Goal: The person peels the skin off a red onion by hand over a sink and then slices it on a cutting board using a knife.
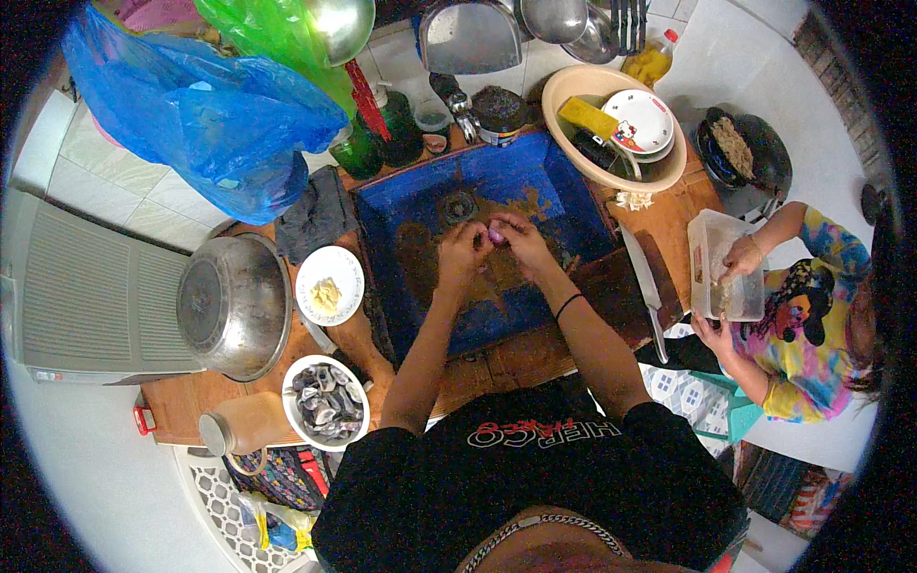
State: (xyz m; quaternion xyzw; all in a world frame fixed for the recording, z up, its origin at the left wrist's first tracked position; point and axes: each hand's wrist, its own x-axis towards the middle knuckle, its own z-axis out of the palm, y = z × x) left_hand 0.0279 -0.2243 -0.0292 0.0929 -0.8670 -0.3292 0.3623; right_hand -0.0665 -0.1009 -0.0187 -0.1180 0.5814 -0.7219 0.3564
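Observation:
Over a blue sink (573, 222), I hold a small purple onion (496, 233) between both hands. The fingers of my right hand (526, 243) grip it from the right. My left hand (461, 254) pinches at its left side, and the fingertips partly hide it. Below them, the basin looks wet, with brown patches and scraps around the drain (460, 206). Left of the sink stand a white bowl (347, 268) holding pale yellow slices and another white bowl (291, 422) full of grey-black cut pieces, perhaps fish. A knife (317, 334) lies partly hidden between them.
A large knife (645, 279) lies along the right counter edge. Beyond it, another person (809, 322) reaches into a plastic container (752, 304). A tan basin (573, 161) holds dishes; a pan (770, 154) sits over a blue flame. An overturned metal basin (233, 308) and jar (251, 422) stand left.

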